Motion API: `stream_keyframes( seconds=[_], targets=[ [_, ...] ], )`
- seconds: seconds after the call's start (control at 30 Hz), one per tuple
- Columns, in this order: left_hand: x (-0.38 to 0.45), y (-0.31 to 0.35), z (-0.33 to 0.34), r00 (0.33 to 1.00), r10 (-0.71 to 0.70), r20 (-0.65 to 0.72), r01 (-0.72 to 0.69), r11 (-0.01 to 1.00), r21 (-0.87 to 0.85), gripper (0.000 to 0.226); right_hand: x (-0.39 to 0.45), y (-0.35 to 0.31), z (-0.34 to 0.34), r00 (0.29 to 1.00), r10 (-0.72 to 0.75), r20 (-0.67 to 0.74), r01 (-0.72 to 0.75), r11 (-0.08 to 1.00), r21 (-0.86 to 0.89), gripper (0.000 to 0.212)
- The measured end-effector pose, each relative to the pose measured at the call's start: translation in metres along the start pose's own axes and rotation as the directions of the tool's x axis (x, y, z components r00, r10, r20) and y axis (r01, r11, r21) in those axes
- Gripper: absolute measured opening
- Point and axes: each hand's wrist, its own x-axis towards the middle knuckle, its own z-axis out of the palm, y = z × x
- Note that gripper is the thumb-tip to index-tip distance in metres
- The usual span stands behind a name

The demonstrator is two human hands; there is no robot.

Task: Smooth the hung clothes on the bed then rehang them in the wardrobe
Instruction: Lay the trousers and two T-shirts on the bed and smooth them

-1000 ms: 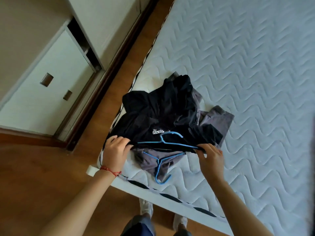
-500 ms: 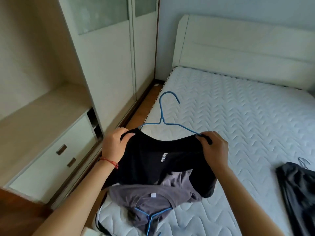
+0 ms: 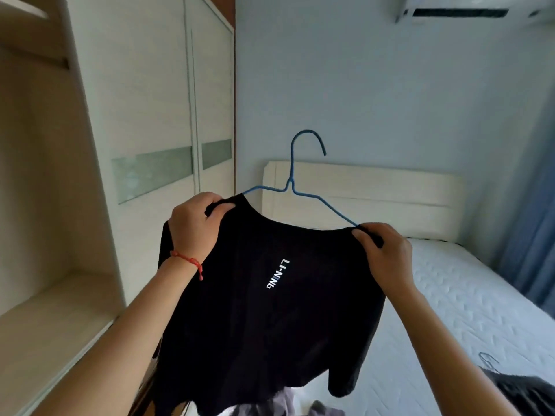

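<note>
A black T-shirt (image 3: 270, 319) with white lettering hangs in the air on a blue wire hanger (image 3: 295, 178), its hook pointing up. My left hand (image 3: 195, 226) grips the shirt's left shoulder and my right hand (image 3: 381, 250) grips its right shoulder, both over the hanger's ends. A grey garment (image 3: 279, 405) lies on the bed (image 3: 468, 298) just below the shirt's hem, mostly hidden. The wardrobe (image 3: 168, 121) with sliding doors stands on the left.
An open shelf unit (image 3: 39, 313) fills the left edge. Another dark garment on a hanger (image 3: 522, 388) lies at the bed's lower right. A cream headboard (image 3: 390, 193) backs the bed, an air conditioner (image 3: 468, 9) hangs above, and a curtain (image 3: 537, 205) is on the right.
Both hands lifted the black T-shirt on its hanger off the pile on the bed and raised it to chest height. My view swung up from the mattress toward the headboard and wardrobe.
</note>
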Motion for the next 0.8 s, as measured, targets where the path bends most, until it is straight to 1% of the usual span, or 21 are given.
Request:
stream_keyframes(
  seconds=[0.13,0.23,0.43,0.5,0.63,0.8],
  targets=[
    [0.026,0.030,0.005,0.996,0.074,-0.049,-0.078,0.994,-0.080,0.018,0.015,-0.019,-0.042,0.990,-0.063,-0.127,0.055,0.997,-0.062,0.015],
    [0.038,0.054,0.014,0.994,0.090,-0.066,-0.099,0.983,-0.152,0.019,0.023,-0.032,-0.073,0.970,-0.070,-0.234,0.048,0.994,-0.097,0.015],
    [0.021,0.114,0.034,0.999,0.020,0.027,-0.011,0.958,-0.287,0.016,0.008,-0.032,-0.142,0.940,-0.049,-0.338,-0.028,0.975,-0.219,0.017],
    [0.005,0.136,0.036,0.997,0.010,0.071,0.013,0.949,-0.316,0.015,-0.006,-0.026,-0.169,0.935,-0.041,-0.353,-0.054,0.965,-0.257,0.016],
    [-0.024,0.183,0.037,0.992,0.039,0.123,0.008,0.932,-0.362,0.014,-0.028,-0.017,-0.228,0.940,-0.065,-0.335,-0.048,0.947,-0.318,0.017],
    [-0.067,0.252,0.029,0.989,0.048,0.140,0.015,0.911,-0.412,0.013,-0.064,-0.009,-0.305,0.952,-0.114,-0.283,0.019,0.947,-0.320,0.017]
  ],
)
